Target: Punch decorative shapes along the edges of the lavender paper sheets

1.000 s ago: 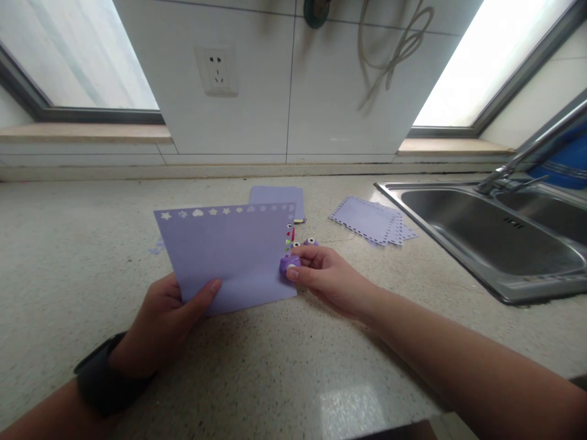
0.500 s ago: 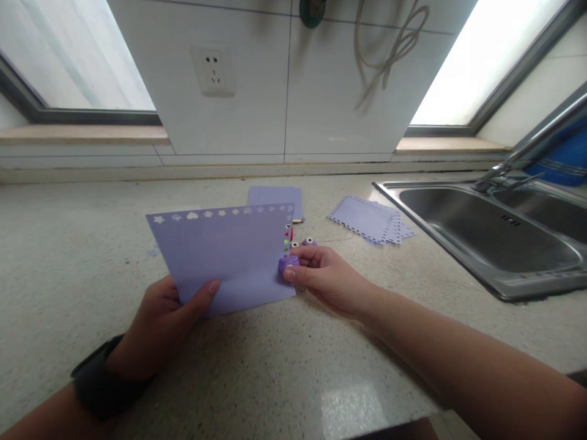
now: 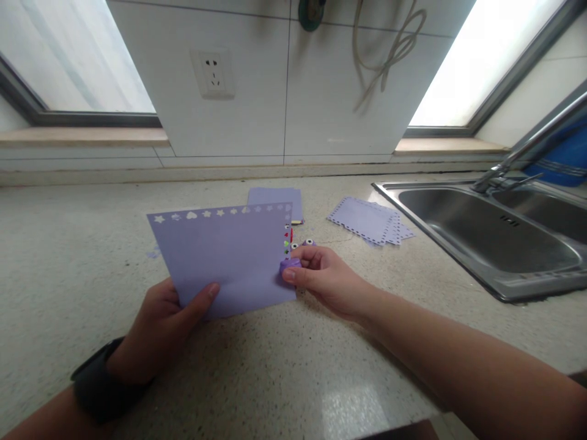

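Observation:
My left hand [image 3: 172, 318] grips the lower left corner of a purple paper sheet [image 3: 224, 256], thumb on the near face. Cut-out stars, hearts and flowers run along the sheet's top edge and partway down its right edge. At that right edge my right hand [image 3: 321, 274] pinches a small purple craft punch [image 3: 290, 265], which sits over the paper's border. Just behind the sheet lie more small craft punches [image 3: 309, 243], partly covered by the paper and my fingers.
A stack of plain purple sheets [image 3: 275, 195] lies farther back on the speckled counter [image 3: 257, 373]. To its right are several purple sheets with punched borders [image 3: 364, 219]. A steel sink [image 3: 486, 229] with a faucet [image 3: 498, 171] is at the right. Paper scraps [image 3: 153, 253] lie at the left.
The punch has slid very slightly down the sheet's right edge with my right hand. My left hand's hold on the sheet is unchanged.

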`<state>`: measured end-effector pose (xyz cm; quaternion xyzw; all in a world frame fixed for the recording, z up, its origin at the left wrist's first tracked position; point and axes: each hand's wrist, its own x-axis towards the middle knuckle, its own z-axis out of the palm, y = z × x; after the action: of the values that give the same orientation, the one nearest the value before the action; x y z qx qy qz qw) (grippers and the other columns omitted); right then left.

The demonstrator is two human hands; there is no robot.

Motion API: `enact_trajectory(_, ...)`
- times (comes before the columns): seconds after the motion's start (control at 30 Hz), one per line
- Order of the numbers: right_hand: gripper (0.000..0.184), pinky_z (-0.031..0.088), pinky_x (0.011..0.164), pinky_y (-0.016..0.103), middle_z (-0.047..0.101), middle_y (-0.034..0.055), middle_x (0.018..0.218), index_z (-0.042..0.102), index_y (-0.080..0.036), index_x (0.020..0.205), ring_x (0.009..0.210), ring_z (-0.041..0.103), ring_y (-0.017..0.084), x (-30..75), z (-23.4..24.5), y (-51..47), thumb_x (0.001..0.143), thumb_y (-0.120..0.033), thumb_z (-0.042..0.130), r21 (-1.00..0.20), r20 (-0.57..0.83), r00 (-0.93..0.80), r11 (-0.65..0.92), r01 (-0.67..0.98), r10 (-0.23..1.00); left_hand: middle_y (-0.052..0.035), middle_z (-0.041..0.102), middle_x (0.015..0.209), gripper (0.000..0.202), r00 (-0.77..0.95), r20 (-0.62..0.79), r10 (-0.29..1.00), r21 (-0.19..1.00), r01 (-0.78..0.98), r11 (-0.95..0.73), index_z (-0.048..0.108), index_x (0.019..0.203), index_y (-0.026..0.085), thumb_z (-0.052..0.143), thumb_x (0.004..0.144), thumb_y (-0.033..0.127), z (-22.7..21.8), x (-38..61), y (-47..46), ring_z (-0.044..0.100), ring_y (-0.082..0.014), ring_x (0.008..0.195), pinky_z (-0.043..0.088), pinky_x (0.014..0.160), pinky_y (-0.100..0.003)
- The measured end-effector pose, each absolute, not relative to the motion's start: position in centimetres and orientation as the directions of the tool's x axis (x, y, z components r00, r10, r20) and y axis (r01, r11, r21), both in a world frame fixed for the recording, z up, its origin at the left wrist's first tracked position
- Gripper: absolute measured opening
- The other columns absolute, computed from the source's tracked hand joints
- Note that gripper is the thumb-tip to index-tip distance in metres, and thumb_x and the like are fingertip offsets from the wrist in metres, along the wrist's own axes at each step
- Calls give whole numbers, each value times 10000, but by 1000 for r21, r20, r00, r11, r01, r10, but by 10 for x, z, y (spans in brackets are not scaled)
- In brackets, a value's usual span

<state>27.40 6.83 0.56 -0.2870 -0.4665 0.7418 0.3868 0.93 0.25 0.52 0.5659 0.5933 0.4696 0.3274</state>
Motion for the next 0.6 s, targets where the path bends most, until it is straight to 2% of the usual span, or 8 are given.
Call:
enact_trajectory(0.3, 326, 507, 690, 257, 723, -13, 762, 716, -178, 823, 682, 657, 108, 274, 10, 66, 687, -334, 967, -926, -71, -535, -255, -280, 842, -9, 870, 977, 170, -102, 144, 984, 928, 358, -99, 836, 918, 343, 778, 840, 482, 3, 7, 3, 812, -291, 878, 660, 830, -379)
enact_trajectory(0.6, 326, 515, 689, 263, 713, -18, 746, 697, -180, 793, 670, 648, 108, 273, 15, 65, 683, -328, 966, -935, -58, -528, -232, -269, 847, -25, 871, 995, 179, -94, 164, 982, 924, 363, -120, 831, 942, 314, 767, 853, 455, 3, 6, 3, 822, -303, 891, 670, 842, -402)
